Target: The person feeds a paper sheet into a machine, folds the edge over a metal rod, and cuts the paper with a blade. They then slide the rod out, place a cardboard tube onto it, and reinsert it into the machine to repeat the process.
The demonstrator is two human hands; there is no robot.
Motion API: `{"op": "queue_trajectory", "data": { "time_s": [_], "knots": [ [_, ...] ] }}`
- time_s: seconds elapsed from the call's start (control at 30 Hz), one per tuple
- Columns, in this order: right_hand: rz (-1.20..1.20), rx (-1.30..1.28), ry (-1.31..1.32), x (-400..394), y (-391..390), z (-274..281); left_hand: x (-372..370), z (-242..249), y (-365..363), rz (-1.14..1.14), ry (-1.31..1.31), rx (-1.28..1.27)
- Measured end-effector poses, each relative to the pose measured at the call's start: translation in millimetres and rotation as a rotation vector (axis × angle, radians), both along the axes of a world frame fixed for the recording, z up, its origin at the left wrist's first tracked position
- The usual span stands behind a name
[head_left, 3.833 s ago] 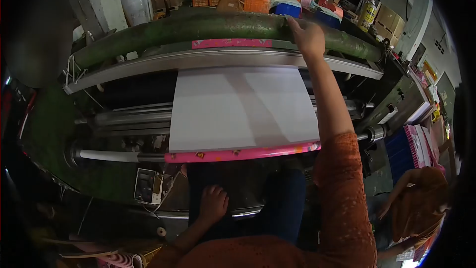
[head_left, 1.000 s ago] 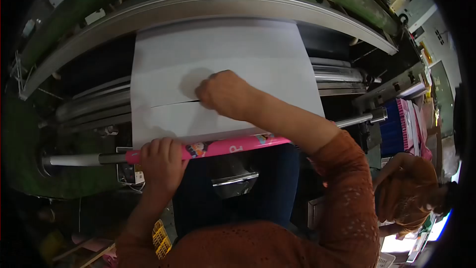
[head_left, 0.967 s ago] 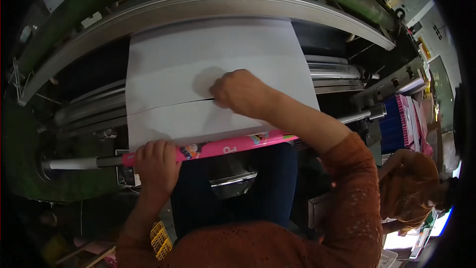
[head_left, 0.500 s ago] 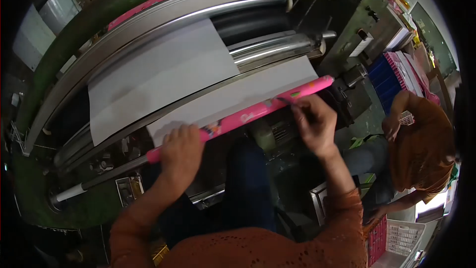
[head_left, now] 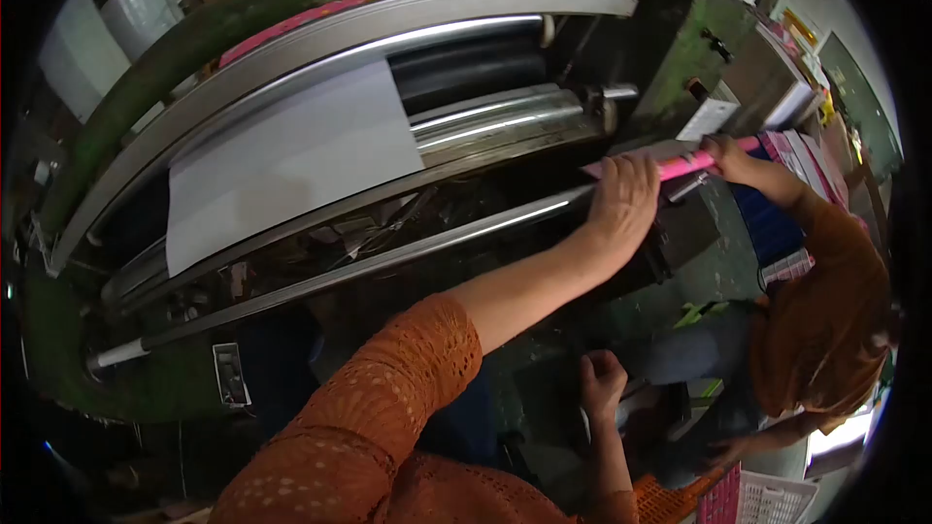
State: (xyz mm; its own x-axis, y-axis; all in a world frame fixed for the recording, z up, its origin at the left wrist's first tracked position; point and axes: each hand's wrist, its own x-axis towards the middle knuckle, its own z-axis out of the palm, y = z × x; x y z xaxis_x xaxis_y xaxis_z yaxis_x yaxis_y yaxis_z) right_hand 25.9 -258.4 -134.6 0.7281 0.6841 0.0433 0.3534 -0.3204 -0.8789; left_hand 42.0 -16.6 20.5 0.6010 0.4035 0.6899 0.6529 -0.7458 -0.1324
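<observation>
My left arm reaches across to the right, and my left hand (head_left: 626, 206) is closed round the near end of a pink printed roll (head_left: 687, 166). A co-worker's hand (head_left: 730, 157) grips the same roll further right. Lower down, my right hand (head_left: 603, 383) hangs apart from the machine with its fingers curled; what it holds, if anything, is hidden. Left of the roll, a white sheet (head_left: 301, 160) comes down over the machine's rollers. Below it a long metal bar (head_left: 388, 260) runs along the machine's front.
The machine has a pale curved beam (head_left: 417, 21) and metal rollers (head_left: 505, 126). At right stands a co-worker in a brown top (head_left: 825, 301), beside blue and pink stacked material (head_left: 767, 223). Lower right are an orange basket (head_left: 670, 497) and a white crate (head_left: 777, 500).
The pink roll has moved from in front of me to the right, where a co-worker now grips it too. My right hand has dropped away from it. The white strip beside it is gone.
</observation>
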Motion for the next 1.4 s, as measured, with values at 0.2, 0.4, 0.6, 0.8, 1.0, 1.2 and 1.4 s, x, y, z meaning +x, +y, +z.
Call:
{"op": "queue_trajectory", "data": {
  "time_s": [0.2, 0.4, 0.6, 0.8, 1.0, 1.2, 1.4],
  "knots": [
    [0.120, 0.400, -0.049, -26.6, 118.2, 124.0, -214.4, -13.3, -30.9, -0.493, -0.191, -0.163],
    [0.553, 0.753, -0.035, -137.1, 308.3, 261.7, -405.6, -60.7, -31.1, -0.154, -0.152, -0.738],
    [0.500, 0.710, -0.161, -216.8, 474.3, 327.7, -487.4, -79.1, -15.9, 0.098, -0.943, -1.208],
    [0.967, 0.013, 0.449, -271.8, 279.1, 245.3, -523.9, -117.7, 22.2, -0.140, -1.560, -1.172],
    [0.586, -0.010, 1.044, -214.1, 216.2, 69.4, -539.7, -105.0, 20.2, -0.114, -1.911, -1.076],
    [0.202, 0.373, 1.055, -164.5, 231.4, 50.6, -549.5, -112.4, -5.0, -0.109, -1.761, -1.120],
    [0.321, 0.486, 1.041, -171.8, 199.2, 70.5, -556.3, -100.1, -34.4, -0.047, -1.651, -1.198]
  ]
}}
